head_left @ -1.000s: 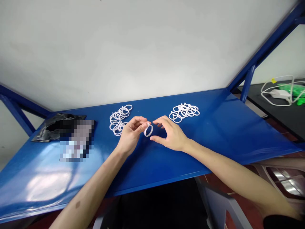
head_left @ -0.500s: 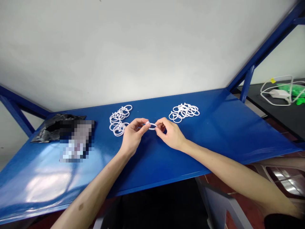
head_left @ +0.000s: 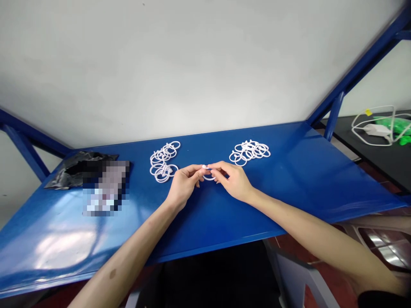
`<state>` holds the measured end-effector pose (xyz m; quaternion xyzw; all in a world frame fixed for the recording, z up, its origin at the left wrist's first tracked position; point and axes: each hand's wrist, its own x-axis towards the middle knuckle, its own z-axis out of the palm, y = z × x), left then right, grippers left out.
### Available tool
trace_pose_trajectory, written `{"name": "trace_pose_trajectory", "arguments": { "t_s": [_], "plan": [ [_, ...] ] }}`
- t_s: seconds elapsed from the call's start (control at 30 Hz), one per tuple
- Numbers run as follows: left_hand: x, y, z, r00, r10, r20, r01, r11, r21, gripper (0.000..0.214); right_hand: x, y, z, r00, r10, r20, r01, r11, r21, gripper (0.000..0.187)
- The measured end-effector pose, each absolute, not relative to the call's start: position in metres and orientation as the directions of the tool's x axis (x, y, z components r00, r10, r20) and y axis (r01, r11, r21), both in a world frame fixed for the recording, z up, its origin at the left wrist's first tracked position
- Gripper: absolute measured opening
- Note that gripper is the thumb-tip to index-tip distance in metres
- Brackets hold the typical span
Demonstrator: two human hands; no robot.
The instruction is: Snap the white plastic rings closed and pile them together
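Note:
Between my two hands is a white curtain ring [head_left: 209, 178], held above the blue table. My left hand [head_left: 185, 183] pinches it near its small knobbed end, fingers closed. On the other side my right hand [head_left: 233, 179] pinches the same ring, its fingertips close to those of the left. Part of the ring is hidden behind the fingers. A pile of white curtain rings [head_left: 164, 161] lies just beyond my left hand, the rings overlapping. Farther back, past my right hand, lies a second pile of similar rings [head_left: 250, 152].
The blue table [head_left: 205, 231] reaches back to a pale wall. A black plastic bag [head_left: 72, 171] and a pixelated flat item [head_left: 111, 179] lie at the left. Blue frame bars [head_left: 335, 113] rise at both sides. A white cable [head_left: 361, 139] sits on a dark table at right.
My hands have come closer together. The ring has turned so that its loop hangs below the fingertips, and my right hand's fingers have moved to its knobbed end.

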<state>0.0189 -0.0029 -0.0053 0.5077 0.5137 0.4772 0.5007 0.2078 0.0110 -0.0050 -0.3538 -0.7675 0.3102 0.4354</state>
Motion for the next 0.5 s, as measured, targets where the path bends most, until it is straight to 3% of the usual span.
{"name": "trace_pose_trajectory", "arguments": {
  "t_s": [0.4, 0.5],
  "plan": [
    [0.0145, -0.0041, -0.0128, 0.072, 0.997, 0.005, 0.133, -0.015, 0.991, 0.037, 0.2102, 0.0064, -0.0088, -0.501, 0.770, 0.396, 0.324, 0.591, -0.739, 0.019],
    [0.0153, -0.0010, -0.0061, 0.101, 0.993, 0.054, 0.229, -0.076, 0.970, 0.038, 0.2100, 0.0127, -0.0076, -0.486, 0.765, 0.424, 0.375, 0.620, -0.689, 0.019]
  ]
}}
